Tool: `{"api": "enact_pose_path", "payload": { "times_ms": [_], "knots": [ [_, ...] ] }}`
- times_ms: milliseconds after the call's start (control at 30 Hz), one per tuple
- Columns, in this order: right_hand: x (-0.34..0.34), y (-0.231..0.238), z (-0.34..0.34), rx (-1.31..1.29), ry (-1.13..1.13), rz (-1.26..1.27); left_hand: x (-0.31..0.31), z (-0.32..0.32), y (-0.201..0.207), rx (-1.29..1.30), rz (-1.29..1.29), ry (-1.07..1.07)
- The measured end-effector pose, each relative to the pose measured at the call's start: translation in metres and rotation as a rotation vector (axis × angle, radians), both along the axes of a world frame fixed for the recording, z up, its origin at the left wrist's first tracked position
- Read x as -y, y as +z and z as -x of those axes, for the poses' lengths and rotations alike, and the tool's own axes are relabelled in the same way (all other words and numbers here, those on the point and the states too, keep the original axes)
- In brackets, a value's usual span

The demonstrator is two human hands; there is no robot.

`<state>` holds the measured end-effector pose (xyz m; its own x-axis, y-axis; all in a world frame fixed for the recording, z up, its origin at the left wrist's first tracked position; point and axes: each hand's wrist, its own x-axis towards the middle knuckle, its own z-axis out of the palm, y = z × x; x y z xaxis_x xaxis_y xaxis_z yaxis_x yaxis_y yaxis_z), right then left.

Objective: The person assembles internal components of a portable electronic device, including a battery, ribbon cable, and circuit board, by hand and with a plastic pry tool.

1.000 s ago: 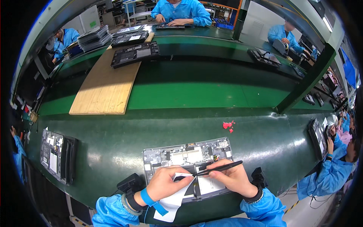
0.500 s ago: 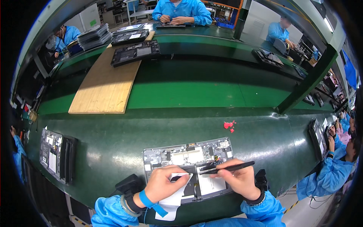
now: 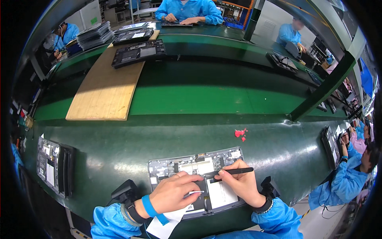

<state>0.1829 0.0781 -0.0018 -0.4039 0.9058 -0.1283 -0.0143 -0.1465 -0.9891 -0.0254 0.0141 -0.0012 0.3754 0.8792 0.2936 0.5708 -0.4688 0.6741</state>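
An opened laptop base lies in front of me, its circuit boards and inner parts exposed. My left hand rests over its left part, fingers stretched toward the middle. Between its thumb and fingers is a white paper sheet, which hangs down past the near edge. My right hand pinches black tweezers, held nearly level, tips pointing left over the middle of the base. Beneath that hand shows a white rectangular panel. What the tips touch is too small to tell.
Red scraps lie beyond the laptop base. Stacked laptop bases stand at the left, another pair at the right. A wooden board carries more units across the raised green shelf. A green post rises at the right. Co-workers sit around.
My left hand has spread its fingers farther over the base, and the paper has shifted left and down. My right hand has moved slightly left and up with the tweezers.
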Motion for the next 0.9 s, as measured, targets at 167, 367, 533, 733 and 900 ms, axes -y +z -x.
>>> {"api": "enact_pose_path", "payload": {
  "times_ms": [167, 367, 533, 733, 900],
  "knots": [
    [0.0, 0.001, 0.002, 0.019, 0.012, 0.018, -0.001, 0.0, 0.0, 0.007, 0.016, -0.003],
    [0.001, -0.002, 0.002, 0.063, -0.01, -0.01, 0.0, 0.0, 0.0, 0.002, 0.016, 0.012],
    [0.002, -0.005, 0.001, 0.084, -0.027, -0.036, 0.0, -0.001, -0.001, 0.005, 0.003, 0.013],
    [0.002, -0.008, 0.0, 0.186, -0.008, -0.143, 0.001, -0.004, 0.008, -0.095, 0.02, 0.014],
    [0.001, -0.001, -0.008, 0.012, -0.079, -0.131, -0.009, -0.008, 0.017, -0.219, 0.115, -0.055]
  ]
}}
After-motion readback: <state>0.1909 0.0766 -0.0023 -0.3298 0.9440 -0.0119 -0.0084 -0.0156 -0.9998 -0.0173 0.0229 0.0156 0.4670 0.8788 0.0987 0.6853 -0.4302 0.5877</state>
